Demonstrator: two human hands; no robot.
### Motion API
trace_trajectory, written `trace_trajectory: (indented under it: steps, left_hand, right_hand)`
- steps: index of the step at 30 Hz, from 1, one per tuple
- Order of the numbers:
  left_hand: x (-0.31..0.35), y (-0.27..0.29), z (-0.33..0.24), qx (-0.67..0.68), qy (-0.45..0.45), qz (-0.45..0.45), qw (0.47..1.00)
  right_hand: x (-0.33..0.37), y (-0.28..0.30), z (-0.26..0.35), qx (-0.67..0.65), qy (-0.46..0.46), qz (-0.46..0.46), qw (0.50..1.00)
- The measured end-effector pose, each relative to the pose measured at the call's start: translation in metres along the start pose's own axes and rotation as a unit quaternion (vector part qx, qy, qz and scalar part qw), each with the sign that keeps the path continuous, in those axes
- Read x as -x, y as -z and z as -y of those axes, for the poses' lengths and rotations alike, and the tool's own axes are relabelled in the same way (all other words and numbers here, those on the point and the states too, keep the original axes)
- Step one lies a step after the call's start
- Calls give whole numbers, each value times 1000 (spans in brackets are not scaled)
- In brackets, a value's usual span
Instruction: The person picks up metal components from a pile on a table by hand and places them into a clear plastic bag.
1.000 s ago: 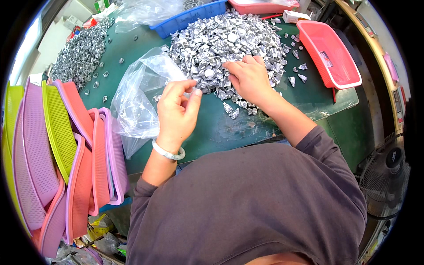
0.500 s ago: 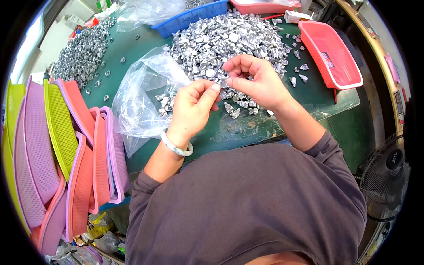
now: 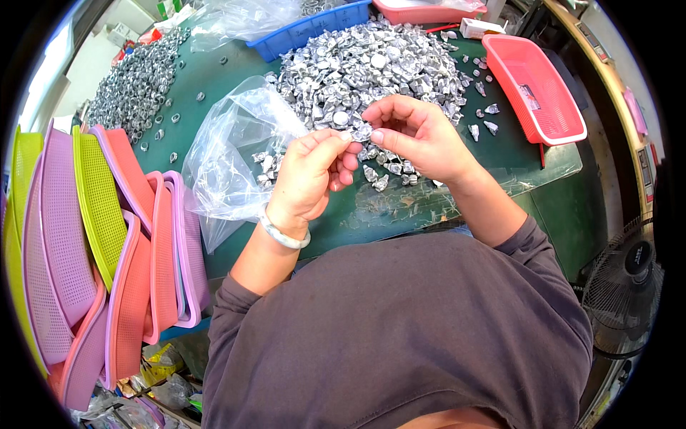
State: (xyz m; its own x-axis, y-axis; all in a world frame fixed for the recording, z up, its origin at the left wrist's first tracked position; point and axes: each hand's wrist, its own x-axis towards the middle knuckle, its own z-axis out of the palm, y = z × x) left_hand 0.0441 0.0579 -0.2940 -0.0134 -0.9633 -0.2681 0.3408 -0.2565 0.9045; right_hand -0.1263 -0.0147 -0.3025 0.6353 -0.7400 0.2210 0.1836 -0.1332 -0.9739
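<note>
left hand (image 3: 311, 168): thumb and forefinger pinched together on a small silvery piece (image 3: 362, 133), remaining fingers curled loosely; pale bangle (image 3: 286, 241) at the wrist. right hand (image 3: 429, 139): half curled, thumb tip close by the piece's other side, forefinger arched above; cannot tell if it grips too. piece is between the two hands, over the near edge of a big heap of crumpled silvery pieces (image 3: 371, 68) on a green table (image 3: 232, 68). clear plastic bag (image 3: 221, 157) just left of the heap, a few pieces lying at its right side. red basket (image 3: 550, 111) to the heap's right, blue tray (image 3: 311, 34) at its far edge. pile of ring-like parts (image 3: 132, 89) farther left; stacked perforated baskets (image 3: 103, 214) at the table's left.
</note>
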Motion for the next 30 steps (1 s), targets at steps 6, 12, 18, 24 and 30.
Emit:
trace_trajectory:
  steps: [6,12,18,24,30]
  left_hand:
    - [-1,1,2,16,3,6,1000]
    - [-3,1,2,28,17,19,999]
    - [-5,1,4,40,33,30,998]
    - [-4,1,6,36,32,36,998]
    - [-3,-1,10,28,-12,34,999]
  right_hand:
    - [1,-1,0,-19,6,-10,1000]
    - [2,0,-1,-7,17,-18,1000]
    - [4,0,1,0,19,-20,1000]
    - [6,1,3,11,24,-25,999]
    - [8,2,5,-15,22,-27,999]
